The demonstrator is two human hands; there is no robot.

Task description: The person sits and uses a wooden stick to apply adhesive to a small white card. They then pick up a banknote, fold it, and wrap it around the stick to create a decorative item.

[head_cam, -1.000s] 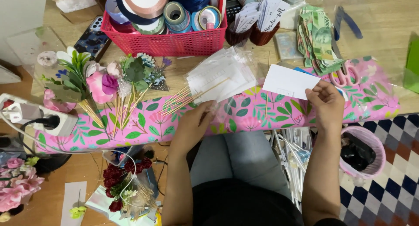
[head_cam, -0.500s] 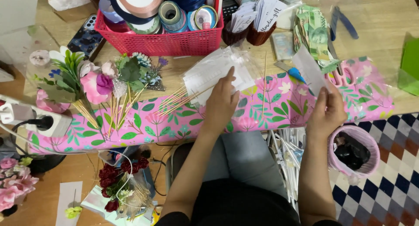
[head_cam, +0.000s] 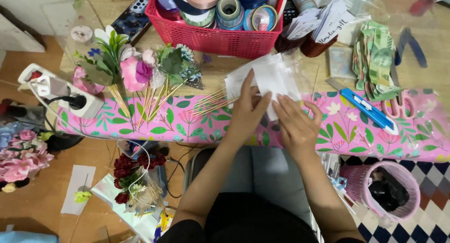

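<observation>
While pressed flat at frame centre:
Left hand (head_cam: 247, 112): fingers spread, steadying white paper sheet (head_cam: 272, 81) on pink floral desk (head_cam: 187, 123).
Right hand (head_cam: 296, 125): fingers extended, flattening the sheet's lower edge, gripping nothing.

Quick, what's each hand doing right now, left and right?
Left hand: fingers spread flat, pressing on the white paper sheets; not gripping.
Right hand: open, fingertips on the lower edge of the same sheets; nothing clearly held.

White paper sheet (head_cam: 272, 79) in clear plastic sleeve (head_cam: 293, 67), flat on pink floral tabletop, beside wooden skewers (head_cam: 213, 101).
</observation>
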